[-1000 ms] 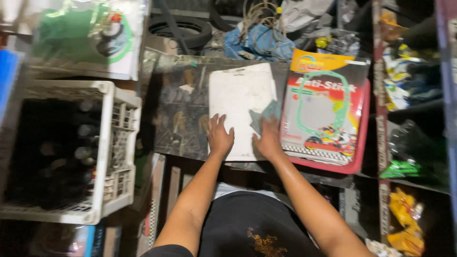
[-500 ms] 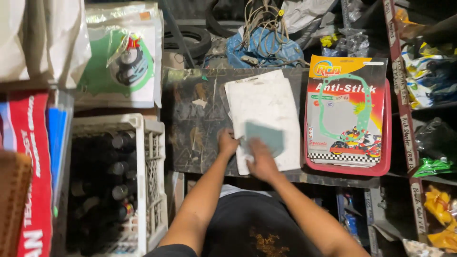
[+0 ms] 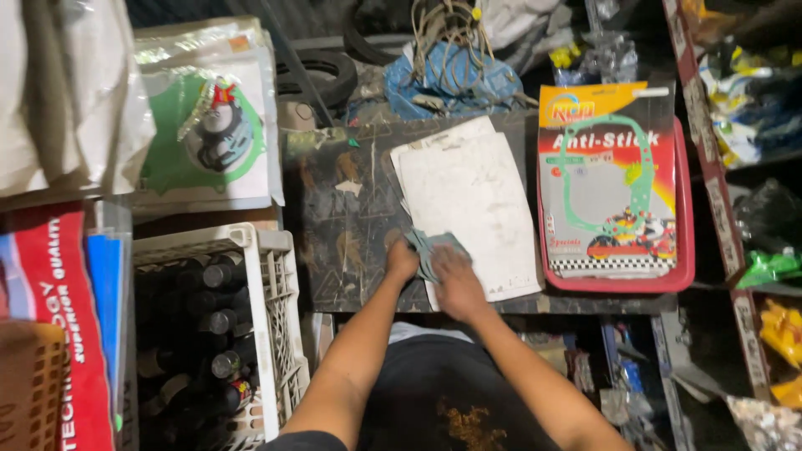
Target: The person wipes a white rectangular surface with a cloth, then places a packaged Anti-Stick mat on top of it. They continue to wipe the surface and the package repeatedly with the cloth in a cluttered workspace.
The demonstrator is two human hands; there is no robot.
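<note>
White sheets [image 3: 472, 209] and a red packet [image 3: 614, 188] lie on the dark worn bench [image 3: 342, 217].

Red-yellow gasket pack [image 3: 614, 179] right; green-white pack [image 3: 209, 134] left.

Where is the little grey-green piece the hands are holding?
The grey-green piece sits low in the middle of the head view, between both hands, at the near left corner of the white sheet.
</note>
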